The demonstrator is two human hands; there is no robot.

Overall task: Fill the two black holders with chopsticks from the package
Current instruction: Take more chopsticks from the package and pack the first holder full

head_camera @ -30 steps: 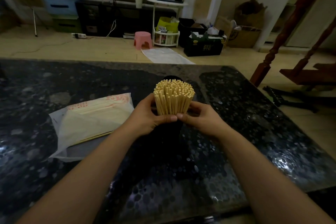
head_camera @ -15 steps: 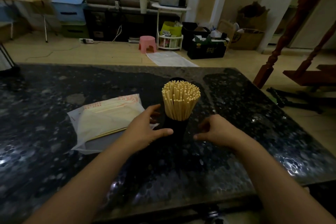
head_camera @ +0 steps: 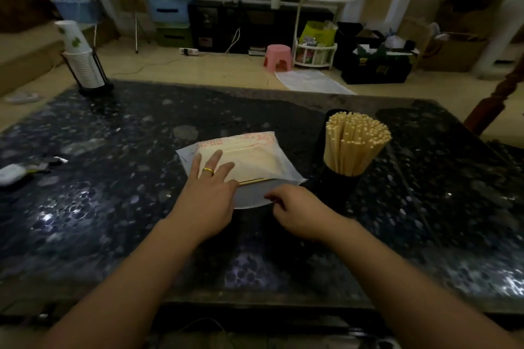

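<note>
I see a black speckled table (head_camera: 119, 207), pale tan chopsticks (head_camera: 354, 147) in a black holder (head_camera: 338, 187), a white package (head_camera: 255, 161) printed red

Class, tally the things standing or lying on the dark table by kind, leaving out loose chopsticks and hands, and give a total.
Black holders: 2 (second barely visible behind)
Chopstick package: 1
Paper cup stack in rack: 1
Small objects at left edge: unclear, uncounted
Total: 4

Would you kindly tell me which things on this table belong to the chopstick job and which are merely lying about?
Job:
chopstick package, under the left hand
black holder full of chopsticks
right hand at the package's open end

Lying about:
paper cup stack
small white object
</note>
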